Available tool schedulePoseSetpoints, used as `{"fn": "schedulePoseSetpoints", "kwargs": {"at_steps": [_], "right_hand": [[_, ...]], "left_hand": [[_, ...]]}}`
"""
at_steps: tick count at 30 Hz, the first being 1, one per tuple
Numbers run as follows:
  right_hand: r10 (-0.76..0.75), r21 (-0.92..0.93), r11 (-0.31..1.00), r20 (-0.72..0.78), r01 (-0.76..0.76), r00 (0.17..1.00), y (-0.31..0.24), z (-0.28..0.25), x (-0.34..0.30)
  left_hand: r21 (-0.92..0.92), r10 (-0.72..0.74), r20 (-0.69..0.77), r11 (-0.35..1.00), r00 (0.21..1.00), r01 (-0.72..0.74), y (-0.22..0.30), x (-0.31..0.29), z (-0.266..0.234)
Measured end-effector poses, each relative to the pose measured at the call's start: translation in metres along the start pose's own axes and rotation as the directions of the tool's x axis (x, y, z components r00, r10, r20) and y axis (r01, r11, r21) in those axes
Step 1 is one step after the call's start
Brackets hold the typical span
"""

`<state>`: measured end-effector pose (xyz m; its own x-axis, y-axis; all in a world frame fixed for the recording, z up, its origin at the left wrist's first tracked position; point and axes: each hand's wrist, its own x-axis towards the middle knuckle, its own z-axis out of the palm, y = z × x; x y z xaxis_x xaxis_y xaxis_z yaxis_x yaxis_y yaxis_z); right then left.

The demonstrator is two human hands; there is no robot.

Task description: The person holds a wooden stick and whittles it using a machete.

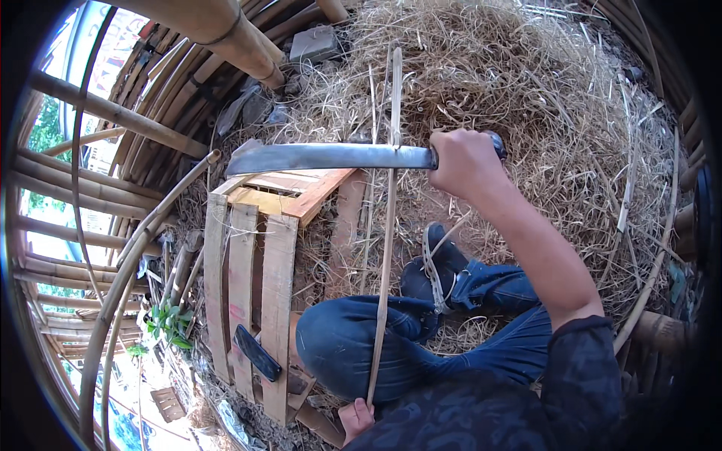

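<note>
My right hand is closed round the handle of a machete, its long curved blade pointing left. Near its handle end, the blade crosses a long thin bamboo strip; whether the edge bites into it I cannot tell. At the lower edge, my left hand pinches the near end of that strip. From there the strip runs over my jeans-clad leg and away toward the straw, its far end beyond the blade.
A wooden slat crate stands left of my leg, with a dark phone on it. Shavings heap up ahead. Bamboo poles form a wall at left; bent bamboo lengths lean there. A grey block sits at the back.
</note>
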<state>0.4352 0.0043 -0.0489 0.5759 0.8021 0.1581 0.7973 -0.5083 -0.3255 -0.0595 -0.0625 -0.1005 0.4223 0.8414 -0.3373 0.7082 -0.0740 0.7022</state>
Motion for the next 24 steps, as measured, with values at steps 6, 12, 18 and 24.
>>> {"fn": "schedulePoseSetpoints", "kwargs": {"at_steps": [6,12,18,24], "right_hand": [[-0.039,0.099,0.994,0.005,0.038,0.999,-0.022,0.004,-0.027],[-0.263,0.209,0.95,0.122,0.234,0.957,-0.04,0.003,-0.059],[0.067,0.029,0.997,0.047,-0.069,0.997,0.008,-0.014,0.01],[0.047,0.061,0.997,-0.074,-0.043,0.996,0.022,0.002,0.025]], "left_hand": [[-0.025,0.007,0.0,1.0,1.0,-0.007,-0.019,-0.004,0.0],[-0.055,-0.051,-0.008,0.997,0.999,0.05,-0.008,-0.004,-0.001],[-0.121,-0.089,-0.002,0.989,0.996,0.088,-0.023,-0.005,0.002],[-0.11,-0.068,0.002,0.992,0.998,0.068,-0.02,-0.005,0.003]]}}
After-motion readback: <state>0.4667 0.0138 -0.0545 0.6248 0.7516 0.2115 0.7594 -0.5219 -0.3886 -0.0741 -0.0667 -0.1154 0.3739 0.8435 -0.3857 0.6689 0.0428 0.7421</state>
